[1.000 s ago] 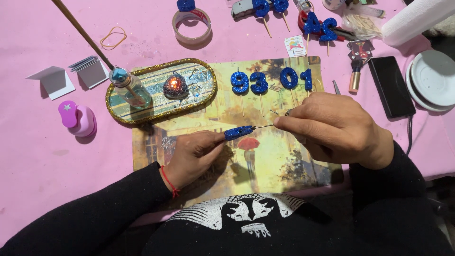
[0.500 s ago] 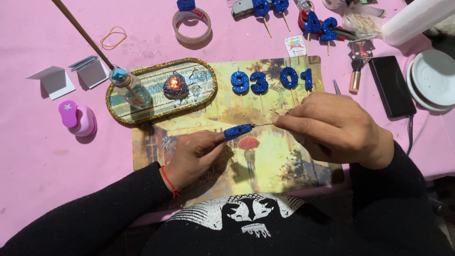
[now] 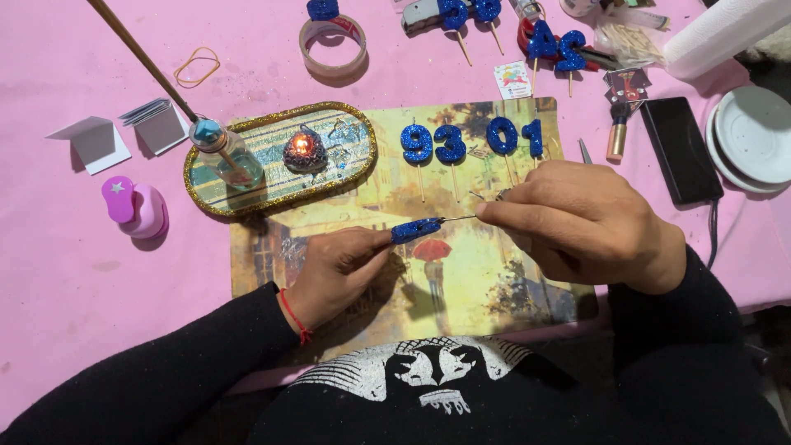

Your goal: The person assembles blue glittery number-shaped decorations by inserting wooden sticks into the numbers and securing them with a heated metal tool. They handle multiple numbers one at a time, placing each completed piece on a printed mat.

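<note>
Left hand (image 3: 338,268) pinching blue glitter piece (image 3: 415,229); right hand (image 3: 577,222) pinching thin stick (image 3: 458,219); could snap or slip if forced.

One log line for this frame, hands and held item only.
left hand: pinches blue glitter piece | right hand: pinches thin stick at that piece's end | over: printed picture mat

Four blue glitter digits on sticks (image 3: 474,142) lie in a row just beyond the hands; one more blue glitter piece (image 3: 415,229) sits between the two hands. Farther beyond them lie four other blue glitter pieces (image 3: 511,26), one tape roll (image 3: 333,48) and one rubber band (image 3: 197,67).
</note>
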